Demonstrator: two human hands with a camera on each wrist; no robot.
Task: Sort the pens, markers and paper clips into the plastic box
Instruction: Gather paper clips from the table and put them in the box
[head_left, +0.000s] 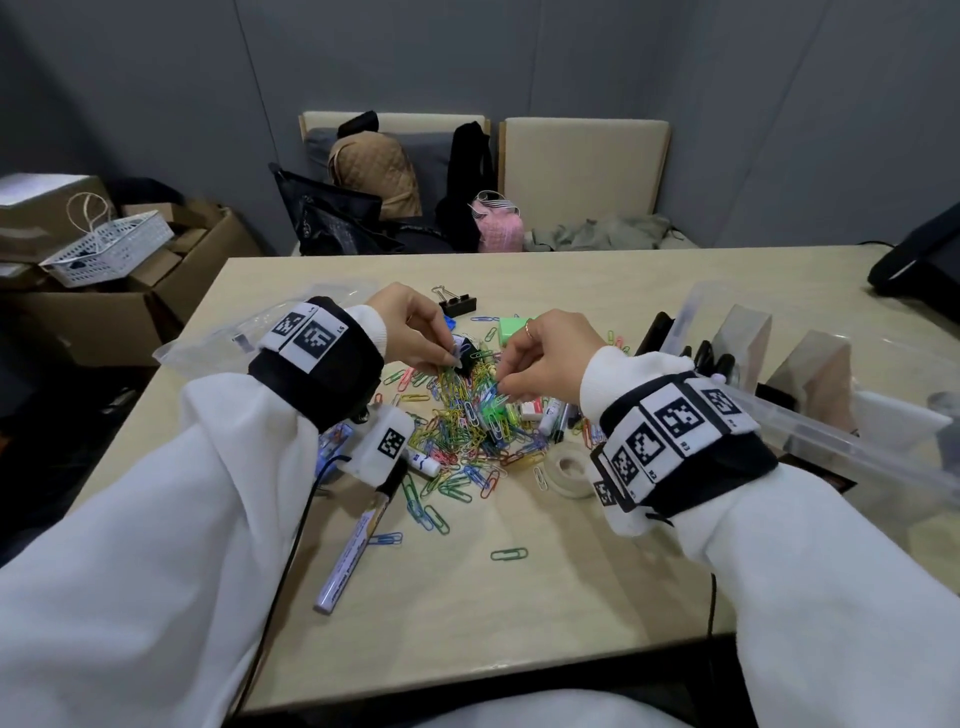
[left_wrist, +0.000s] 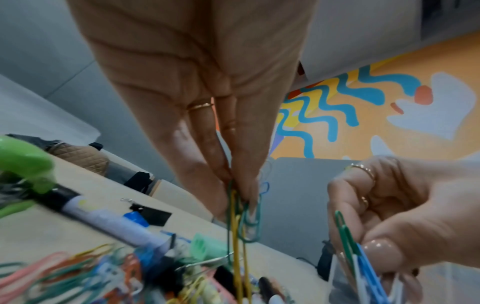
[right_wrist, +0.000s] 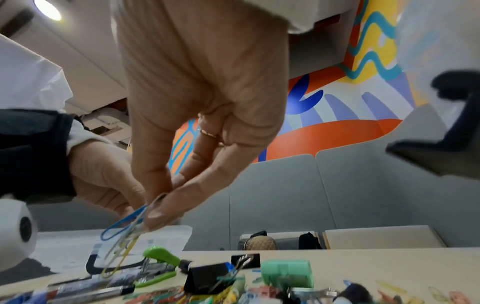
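A heap of coloured paper clips (head_left: 467, 423) lies mid-table. My left hand (head_left: 451, 359) pinches a small bunch of green, yellow and blue clips (left_wrist: 244, 211) just above the heap. Close to its right, my right hand (head_left: 500, 385) pinches its own bunch of blue, green and white clips (right_wrist: 124, 228). A white marker (head_left: 353, 551) lies near the front left, and two more markers (head_left: 553, 418) (head_left: 423, 462) lie at the heap's edges. The clear plastic box (head_left: 831, 431) stands at the right, behind my right wrist, with dark-capped pens (head_left: 717, 358) in it.
A roll of clear tape (head_left: 569, 470) sits right of the heap. Black binder clips (head_left: 457, 304), a green stapler (right_wrist: 158, 257) and a green block (head_left: 514, 330) lie behind it. A clear plastic bag (head_left: 249, 332) lies at the far left. Loose clips (head_left: 509, 554) dot the front.
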